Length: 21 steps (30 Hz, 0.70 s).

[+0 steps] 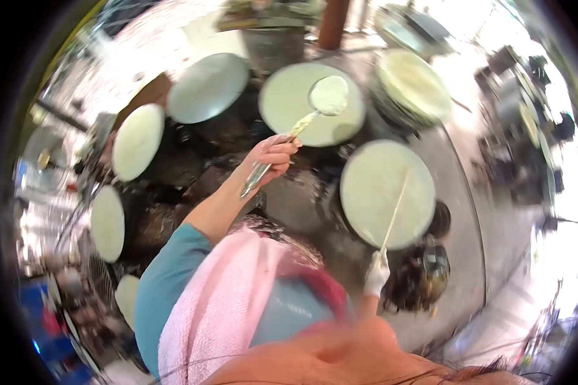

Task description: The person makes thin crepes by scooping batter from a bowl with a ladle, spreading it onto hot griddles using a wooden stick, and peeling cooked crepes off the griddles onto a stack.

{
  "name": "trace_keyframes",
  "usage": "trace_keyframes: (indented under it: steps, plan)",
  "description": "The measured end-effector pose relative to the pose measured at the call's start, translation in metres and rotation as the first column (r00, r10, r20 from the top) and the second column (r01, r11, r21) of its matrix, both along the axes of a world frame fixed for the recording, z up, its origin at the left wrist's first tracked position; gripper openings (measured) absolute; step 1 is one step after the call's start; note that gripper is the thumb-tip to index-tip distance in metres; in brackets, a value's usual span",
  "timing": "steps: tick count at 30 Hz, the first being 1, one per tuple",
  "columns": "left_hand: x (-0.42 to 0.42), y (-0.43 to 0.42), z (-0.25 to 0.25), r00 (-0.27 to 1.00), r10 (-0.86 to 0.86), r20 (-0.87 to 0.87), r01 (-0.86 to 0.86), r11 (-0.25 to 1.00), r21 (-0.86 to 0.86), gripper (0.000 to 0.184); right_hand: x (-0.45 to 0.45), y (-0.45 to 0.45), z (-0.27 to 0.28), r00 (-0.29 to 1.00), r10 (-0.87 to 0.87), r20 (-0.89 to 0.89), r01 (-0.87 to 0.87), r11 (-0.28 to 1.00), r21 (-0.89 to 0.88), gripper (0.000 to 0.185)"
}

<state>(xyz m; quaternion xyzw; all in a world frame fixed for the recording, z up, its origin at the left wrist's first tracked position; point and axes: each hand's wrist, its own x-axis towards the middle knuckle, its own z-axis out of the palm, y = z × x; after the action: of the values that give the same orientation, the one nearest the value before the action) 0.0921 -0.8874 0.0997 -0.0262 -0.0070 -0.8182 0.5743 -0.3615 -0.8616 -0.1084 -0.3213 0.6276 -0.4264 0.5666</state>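
My left hand is closed around the metal handle of a ladle. The ladle's round cup carries pale green batter, and more is smeared along the handle. Beneath the cup lies a wide round griddle with a pale green surface; whether the two touch, I cannot tell. My right hand, in a white glove, grips a long thin stick. That stick reaches across a second pale green round griddle, its tip near the middle.
Other round pale discs curve around my left side, with a greyish round lid farther back. A stack of pale rounds stands at the back right. Dark pots sit beside my right hand.
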Motion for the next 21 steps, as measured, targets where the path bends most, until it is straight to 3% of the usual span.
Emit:
trace_keyframes:
  steps: [2, 3, 4, 5, 6, 7, 8, 10, 12, 14, 15, 16, 18, 20, 21]
  plan:
    - [0.071, 0.007, 0.0, 0.975, 0.112, 0.194, -0.13, 0.988, 0.081, 0.032, 0.051, -0.006, 0.022, 0.942, 0.324, -0.086, -0.318, 0.945, 0.079, 0.041]
    - [0.107, 0.008, 0.006, 0.934, 0.112, 0.338, -0.138, 0.989, 0.053, 0.028, 0.088, -0.011, 0.027, 0.914, 0.385, -0.129, -0.387, 0.922, 0.013, 0.041]
    - [0.145, 0.005, 0.003, 0.762, 0.148, 0.63, -0.278, 0.954, 0.113, 0.026, 0.122, -0.019, 0.025, 0.894, 0.435, -0.11, -0.442, 0.895, -0.056, 0.042]
    - [0.177, 0.001, 0.004, 0.603, 0.163, 0.781, -0.378, 0.92, 0.1, 0.025, 0.167, -0.028, 0.052, 0.867, 0.484, -0.118, -0.493, 0.867, -0.069, 0.043]
    - [0.209, -0.004, 0.005, 0.42, 0.154, 0.894, -0.467, 0.882, 0.068, 0.024, 0.215, -0.04, 0.08, 0.84, 0.527, -0.128, -0.538, 0.839, -0.08, 0.044]
    - [0.241, -0.01, 0.001, 0.31, 0.145, 0.94, -0.501, 0.865, 0.032, 0.025, 0.256, -0.055, 0.068, 0.823, 0.522, -0.225, -0.564, 0.797, -0.214, 0.044]
    - [0.279, -0.019, -0.002, 0.195, 0.133, 0.972, -0.525, 0.851, -0.011, 0.026, 0.304, -0.07, 0.058, 0.809, 0.494, -0.319, -0.585, 0.736, -0.341, 0.043]
    - [0.346, -0.035, -0.033, 0.149, 0.111, 0.982, -0.601, 0.8, 0.001, 0.027, 0.408, -0.09, 0.097, 0.714, 0.591, -0.375, -0.688, 0.691, -0.222, 0.046]
    - [0.404, -0.052, -0.055, 0.129, 0.119, 0.985, -0.64, 0.768, -0.009, 0.027, 0.5, -0.117, 0.075, 0.583, 0.37, -0.723, -0.781, 0.501, -0.373, 0.046]
    - [0.453, -0.069, -0.097, 0.112, 0.11, 0.988, -0.616, 0.787, -0.018, 0.028, 0.59, -0.122, 0.096, 0.452, 0.38, -0.807, -0.804, 0.566, -0.183, 0.043]
    - [0.468, -0.078, -0.115, 0.114, 0.098, 0.989, -0.64, 0.768, -0.003, 0.03, 0.627, -0.127, 0.089, 0.261, 0.389, -0.884, -0.822, 0.57, 0.008, 0.044]
    - [0.483, -0.085, -0.133, 0.117, 0.083, 0.99, -0.662, 0.75, 0.015, 0.032, 0.652, -0.13, 0.068, 0.176, 0.373, -0.911, -0.839, 0.542, 0.06, 0.045]
    - [0.509, -0.083, -0.153, -0.027, -0.015, 1.0, -0.67, 0.742, -0.008, 0.032, 0.681, -0.125, 0.042, 0.051, 0.405, -0.913, -0.834, 0.52, 0.184, 0.05]
    - [0.518, -0.066, -0.153, -0.217, -0.127, 0.968, -0.673, 0.738, -0.054, 0.031, 0.687, -0.114, 0.053, -0.007, 0.479, -0.878, -0.819, 0.501, 0.28, 0.048]
    - [0.523, -0.058, -0.152, -0.258, -0.207, 0.944, -0.667, 0.745, -0.019, 0.032, 0.688, -0.112, 0.06, 0.086, 0.528, -0.845, -0.815, 0.525, 0.246, 0.046]
